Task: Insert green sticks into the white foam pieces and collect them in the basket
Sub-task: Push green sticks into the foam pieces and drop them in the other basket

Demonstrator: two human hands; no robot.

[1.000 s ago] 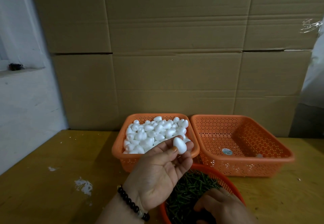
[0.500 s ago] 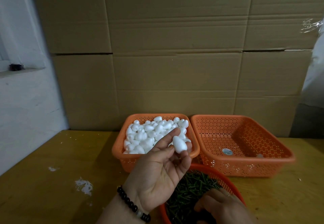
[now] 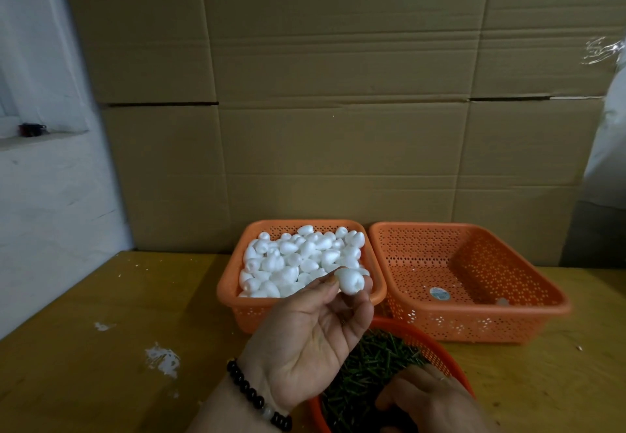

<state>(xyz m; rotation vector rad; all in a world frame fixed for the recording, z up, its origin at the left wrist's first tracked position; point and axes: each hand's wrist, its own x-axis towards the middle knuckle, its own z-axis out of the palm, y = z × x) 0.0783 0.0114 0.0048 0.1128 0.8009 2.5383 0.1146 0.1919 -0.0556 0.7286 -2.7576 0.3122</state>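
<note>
Left hand [image 3: 305, 341] raised palm-up at centre, thumb and fingertips pinching one white foam piece [image 3: 350, 282] in front of the full foam basket [image 3: 230, 288] at 12 o'clock. Empty orange basket [image 3: 542, 304] just beside it, 2 o'clock. Right hand [image 3: 430, 402] at 5 o'clock, fingers curled down into green sticks [image 3: 366, 365] in round red basket [image 3: 437, 344]; grip hidden, cannot tell. Yellow table [image 3: 101, 365] beneath.

One white egg-shaped foam piece [image 3: 350, 282] is held raised above the table, no stick seen in it. More pieces [image 3: 298, 260] fill the left orange basket [image 3: 230, 292]. Green sticks [image 3: 369, 361] are heaped in a round basket [image 3: 437, 348]. The right basket [image 3: 474, 317] holds one small pale object, unidentifiable.
</note>
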